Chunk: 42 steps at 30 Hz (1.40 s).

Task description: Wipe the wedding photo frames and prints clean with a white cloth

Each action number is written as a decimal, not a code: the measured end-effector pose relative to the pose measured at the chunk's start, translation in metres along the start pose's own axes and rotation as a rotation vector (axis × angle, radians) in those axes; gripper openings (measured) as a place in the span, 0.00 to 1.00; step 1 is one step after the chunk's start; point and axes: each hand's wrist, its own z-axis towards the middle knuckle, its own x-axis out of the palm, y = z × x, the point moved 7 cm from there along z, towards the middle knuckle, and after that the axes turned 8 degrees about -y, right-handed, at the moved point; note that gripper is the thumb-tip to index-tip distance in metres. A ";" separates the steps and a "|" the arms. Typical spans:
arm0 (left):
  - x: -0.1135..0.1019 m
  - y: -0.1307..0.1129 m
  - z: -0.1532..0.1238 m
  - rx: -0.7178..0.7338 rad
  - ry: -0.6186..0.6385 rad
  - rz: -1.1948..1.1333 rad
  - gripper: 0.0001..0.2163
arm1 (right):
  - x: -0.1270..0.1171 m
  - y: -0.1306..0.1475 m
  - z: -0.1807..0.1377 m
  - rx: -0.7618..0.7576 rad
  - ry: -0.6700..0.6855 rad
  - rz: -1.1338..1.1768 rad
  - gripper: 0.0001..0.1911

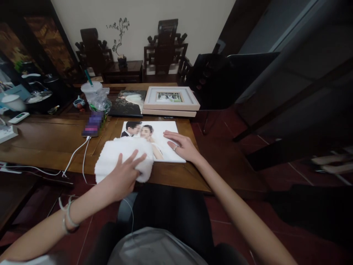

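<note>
My left hand (125,179) is on a fluffy white towel (110,156), its fingers apart across the top and gripping the cloth. The towel lies bunched at the table's front edge and covers the lower left of a photo panel (171,147). That panel is white and lies flat, showing a couple in wedding clothes. On its right side rests my right hand (180,145), fingers stretched out, a ring on one of them, holding nothing.
Behind the panel lie a darker photo print (128,103) and stacked picture frames (171,98). A phone (93,124) with a white cable (74,154) is at left, near a plastic cup (91,88) with a straw and a crumpled plastic bag (99,101). Wooden chairs (165,48) stand beyond.
</note>
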 end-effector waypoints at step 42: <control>0.003 0.000 -0.010 0.019 0.029 -0.001 0.15 | -0.002 0.002 0.000 -0.004 0.002 -0.004 0.16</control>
